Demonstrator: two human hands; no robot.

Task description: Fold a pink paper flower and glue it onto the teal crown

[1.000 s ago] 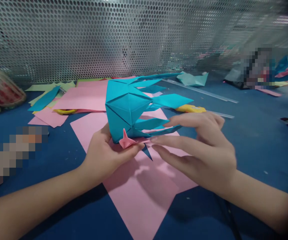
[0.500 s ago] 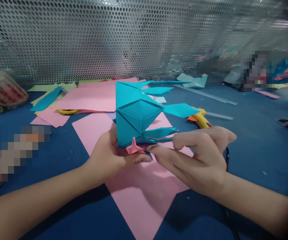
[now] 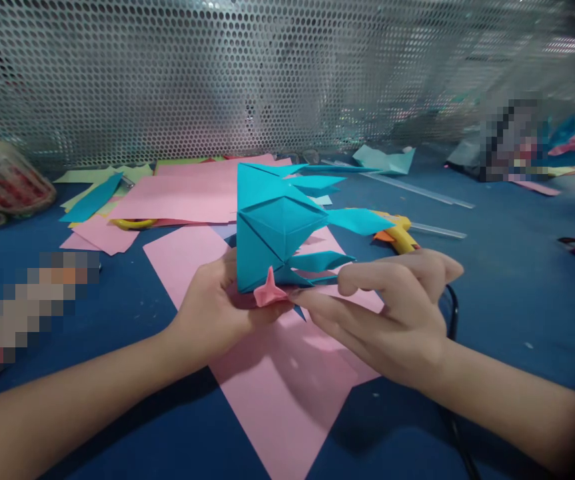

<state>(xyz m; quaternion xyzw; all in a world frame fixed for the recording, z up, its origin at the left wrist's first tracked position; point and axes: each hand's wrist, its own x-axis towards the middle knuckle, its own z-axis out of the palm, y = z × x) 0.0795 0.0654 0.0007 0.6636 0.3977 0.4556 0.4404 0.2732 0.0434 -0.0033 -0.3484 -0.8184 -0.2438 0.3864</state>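
The blue origami model [image 3: 282,223] is crisply creased, with a raised diamond-shaped facet on the side that faces the camera, a straight upright edge at the left and several pointed, leaf-like flaps fanning out to the right. At its lower edge sits a small pink folded-paper piece [image 3: 270,293], with 1 thin point standing up and a narrow end aimed right.

The model is held above overlapping pink sheets [image 3: 277,400], whose near corner runs down to the bottom of the view. Behind it, a perforated metal panel [image 3: 167,80] bounds the far side of the blue tabletop [image 3: 512,293]. A yellow hot-glue gun [image 3: 402,233] lies just beyond the right hand [image 3: 397,313]; farther right, a broad stretch of tabletop shows.

The left hand [image 3: 212,293] grasps the model at its lower left, fingers behind it and thumb beneath the pink piece. The right hand, its other fingers curled, pinches the pink piece's narrow end at its fingertips, just below the model's lowest flaps.
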